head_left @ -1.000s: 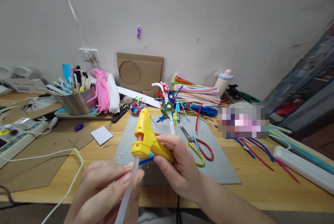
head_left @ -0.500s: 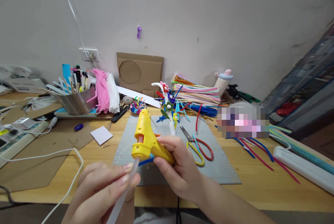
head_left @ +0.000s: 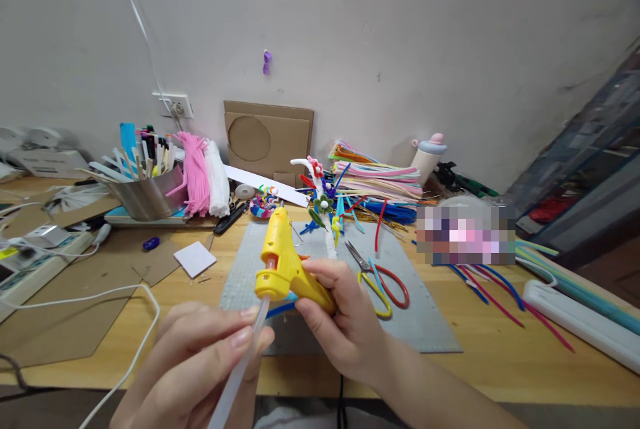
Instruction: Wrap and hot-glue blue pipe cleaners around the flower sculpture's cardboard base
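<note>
Behind the yellow plastic glue gun [head_left: 277, 249], the left hand's [head_left: 205, 362] fingers pinch a translucent white glue stick [head_left: 243, 365]. The right hand's [head_left: 345, 322] fingers clamp its handle.

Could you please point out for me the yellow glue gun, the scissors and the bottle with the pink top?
Yellow glue gun [head_left: 277, 239]: head view, on its barrel.
Scissors [head_left: 399, 296]: head view, on the red handle loop.
Bottle [head_left: 425, 164]: head view, on its pale body.
</note>
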The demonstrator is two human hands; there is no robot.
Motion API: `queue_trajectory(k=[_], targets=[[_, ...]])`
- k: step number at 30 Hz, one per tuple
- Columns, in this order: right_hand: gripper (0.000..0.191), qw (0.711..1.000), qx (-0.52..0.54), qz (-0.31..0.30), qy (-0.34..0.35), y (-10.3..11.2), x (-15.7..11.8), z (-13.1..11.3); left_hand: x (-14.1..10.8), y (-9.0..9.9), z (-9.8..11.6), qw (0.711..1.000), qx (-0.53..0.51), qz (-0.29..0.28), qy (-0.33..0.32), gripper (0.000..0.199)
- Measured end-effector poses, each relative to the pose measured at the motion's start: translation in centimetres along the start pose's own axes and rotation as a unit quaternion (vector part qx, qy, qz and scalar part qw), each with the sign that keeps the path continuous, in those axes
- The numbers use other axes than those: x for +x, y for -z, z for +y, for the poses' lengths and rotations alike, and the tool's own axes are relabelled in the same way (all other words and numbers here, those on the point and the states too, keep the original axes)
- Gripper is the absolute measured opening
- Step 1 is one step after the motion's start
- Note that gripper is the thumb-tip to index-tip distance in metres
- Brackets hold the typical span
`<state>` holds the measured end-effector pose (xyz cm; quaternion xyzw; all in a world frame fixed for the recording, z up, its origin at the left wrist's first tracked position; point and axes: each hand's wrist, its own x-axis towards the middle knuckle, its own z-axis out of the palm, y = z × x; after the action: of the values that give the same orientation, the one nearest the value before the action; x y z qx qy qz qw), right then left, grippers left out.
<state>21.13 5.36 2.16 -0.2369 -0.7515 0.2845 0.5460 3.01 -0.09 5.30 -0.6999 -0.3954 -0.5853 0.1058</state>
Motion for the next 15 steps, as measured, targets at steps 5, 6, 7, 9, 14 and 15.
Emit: queue_trajectory(k=[5,6,7,9,14,15], targets=[[0.042,1.0,0.023,0.002,-0.016,0.0,0.1,0.4,0.6,-1.4,-0.9,0.993,0.017,0.029,-0.115,0.027],[0.041,0.999,0.031,0.006,-0.014,0.0,0.2,0.5,0.4,-2.0,-1.1,0.986,0.014,0.1,-0.13,0.035],[0.04,0.999,0.039,0.011,-0.013,0.0,0.3,0.6,0.2,-2.7,-1.3,0.98,0.006,0.161,-0.119,0.043],[0.036,0.998,0.061,0.023,-0.02,0.1,0.5,0.9,-0.8,-3.8,-2.0,0.975,-0.022,0.208,-0.081,0.046],[0.026,0.986,0.151,0.039,-0.06,0.8,1.3,1.2,-2.9,-5.0,-3.5,0.999,-0.002,0.016,-0.03,0.033],[0.025,0.983,0.167,0.043,-0.068,1.1,1.4,1.3,-2.9,-5.1,-3.6,0.999,0.01,-0.017,-0.034,0.03]])
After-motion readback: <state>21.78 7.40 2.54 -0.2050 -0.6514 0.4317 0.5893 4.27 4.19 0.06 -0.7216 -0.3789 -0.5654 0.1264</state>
